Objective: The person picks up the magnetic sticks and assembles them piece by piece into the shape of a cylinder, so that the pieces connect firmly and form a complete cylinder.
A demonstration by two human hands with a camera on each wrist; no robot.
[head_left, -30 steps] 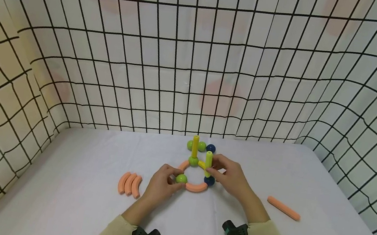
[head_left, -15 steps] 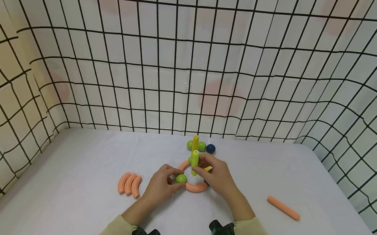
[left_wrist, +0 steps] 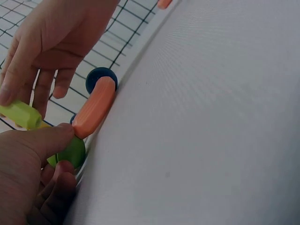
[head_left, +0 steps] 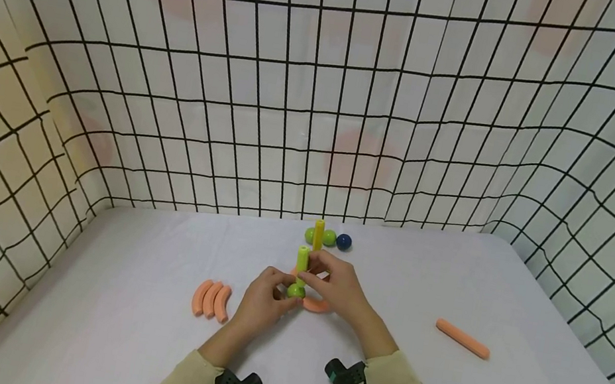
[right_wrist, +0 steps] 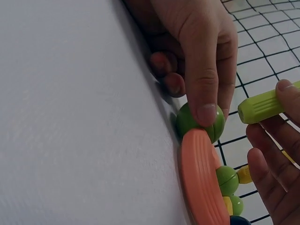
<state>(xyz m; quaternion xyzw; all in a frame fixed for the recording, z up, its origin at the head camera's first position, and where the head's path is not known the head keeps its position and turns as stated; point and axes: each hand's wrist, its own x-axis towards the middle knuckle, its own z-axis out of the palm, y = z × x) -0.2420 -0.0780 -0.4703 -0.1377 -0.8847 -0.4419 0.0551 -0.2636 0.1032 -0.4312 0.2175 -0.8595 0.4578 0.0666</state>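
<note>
In the head view my left hand point(head_left: 262, 302) holds a green ball point(head_left: 296, 292) between thumb and fingers. The ball sits at the left corner of a ring of toy balls and rods. A curved orange rod point(right_wrist: 201, 178) runs from it to a dark blue ball point(left_wrist: 101, 77). My right hand point(head_left: 344, 285) pinches a straight lime-green rod point(head_left: 302, 266), upright above the green ball. A small gap shows between rod end and ball in the right wrist view. Behind stands an upright yellow rod point(head_left: 318, 234). My right hand hides much of the ring in the head view.
Several curved orange rods point(head_left: 212, 300) lie side by side to the left on the white tabletop point(head_left: 127, 338). One straight orange rod point(head_left: 462, 338) lies at the right. A loose dark blue ball point(head_left: 344, 241) and green balls point(head_left: 329, 237) stand behind the ring. Black-lined grid walls point(head_left: 319, 120) surround the table.
My right hand has moved left with the lime-green rod, from above the dark blue ball to above the green ball. My left hand has stayed on the green ball.
</note>
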